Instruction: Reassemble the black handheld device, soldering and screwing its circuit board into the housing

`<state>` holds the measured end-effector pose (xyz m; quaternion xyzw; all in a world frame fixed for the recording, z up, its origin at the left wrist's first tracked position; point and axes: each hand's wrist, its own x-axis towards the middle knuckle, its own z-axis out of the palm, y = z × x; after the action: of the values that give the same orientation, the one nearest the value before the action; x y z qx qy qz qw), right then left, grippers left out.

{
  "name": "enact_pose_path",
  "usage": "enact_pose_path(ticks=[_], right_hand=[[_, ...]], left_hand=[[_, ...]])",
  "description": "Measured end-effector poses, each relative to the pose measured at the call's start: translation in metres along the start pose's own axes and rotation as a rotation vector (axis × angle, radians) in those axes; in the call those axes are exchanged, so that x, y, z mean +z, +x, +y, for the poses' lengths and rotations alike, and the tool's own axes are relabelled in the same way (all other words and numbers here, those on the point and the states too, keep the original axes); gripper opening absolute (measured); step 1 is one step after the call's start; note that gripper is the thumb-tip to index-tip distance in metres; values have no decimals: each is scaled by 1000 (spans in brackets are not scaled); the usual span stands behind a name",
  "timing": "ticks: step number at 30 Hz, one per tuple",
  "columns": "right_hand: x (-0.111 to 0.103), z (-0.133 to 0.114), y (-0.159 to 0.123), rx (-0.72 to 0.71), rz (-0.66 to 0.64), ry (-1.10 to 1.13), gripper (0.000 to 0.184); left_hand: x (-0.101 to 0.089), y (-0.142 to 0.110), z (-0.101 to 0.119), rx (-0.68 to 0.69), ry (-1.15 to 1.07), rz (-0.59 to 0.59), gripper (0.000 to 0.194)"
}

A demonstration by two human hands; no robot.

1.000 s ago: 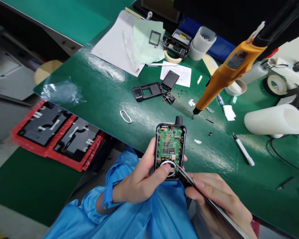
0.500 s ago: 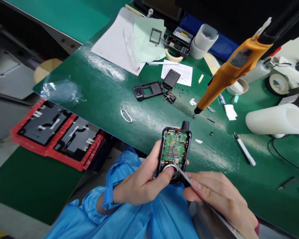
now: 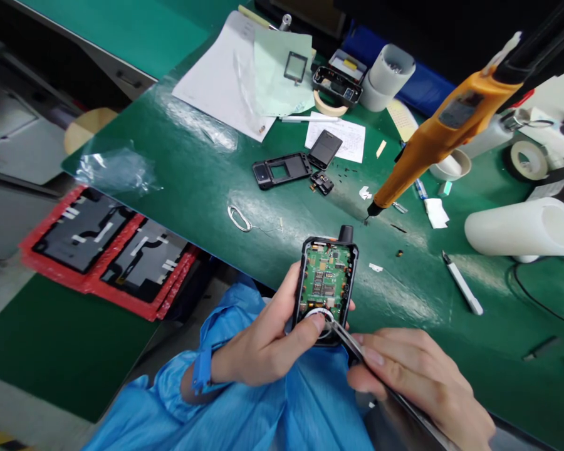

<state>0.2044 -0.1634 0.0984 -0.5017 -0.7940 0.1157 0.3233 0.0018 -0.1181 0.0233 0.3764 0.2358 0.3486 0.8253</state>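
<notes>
Handset (image 3: 326, 285), opened up to bare its green circuit board, is held in the head view at the counter's near edge, partly over the blue garment (image 3: 305, 401), with its stubby antenna (image 3: 346, 233) pointing toward the counter (image 3: 188, 163). The left hand (image 3: 267, 351) grasps it, fingers wrapped around the housing from beneath and the thumb laid on a white ring (image 3: 313, 313) in its lower part. The right hand (image 3: 413, 369) pinches metal tweezers (image 3: 345, 337) between its fingers; their tips are at the ring's right side, though whether they touch it I cannot tell. On the counter beyond, well in from the near edge, lie a black frame (image 3: 282, 170), a dark rectangular module (image 3: 326, 149) partly on a printed sheet, and a small black part (image 3: 323, 183) just beside them. A loop of white wire (image 3: 239, 218) lies nearer that edge, and a clear plastic bag (image 3: 117, 172) is by the left corner. An orange electric screwdriver (image 3: 432, 138) slants down, its bit near the counter's surface. Toward the counter's right end are a cutter (image 3: 462, 283) and a white cylinder (image 3: 507, 227) lying on its side.
</notes>
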Motion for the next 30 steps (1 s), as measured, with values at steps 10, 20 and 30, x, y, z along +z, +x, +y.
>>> enact_pose_path(ticks=[10,20,30], right_hand=[[16,-5,-11,24,200,-3,8],[25,-10,-18,89,253,29,8],[25,-5,-9,81,210,51,9]], left_hand=[[-2,0,1,38,-5,-24,42],[-2,-1,3,-47,-15,-13,43],[-2,0,6,-35,81,-3,61]])
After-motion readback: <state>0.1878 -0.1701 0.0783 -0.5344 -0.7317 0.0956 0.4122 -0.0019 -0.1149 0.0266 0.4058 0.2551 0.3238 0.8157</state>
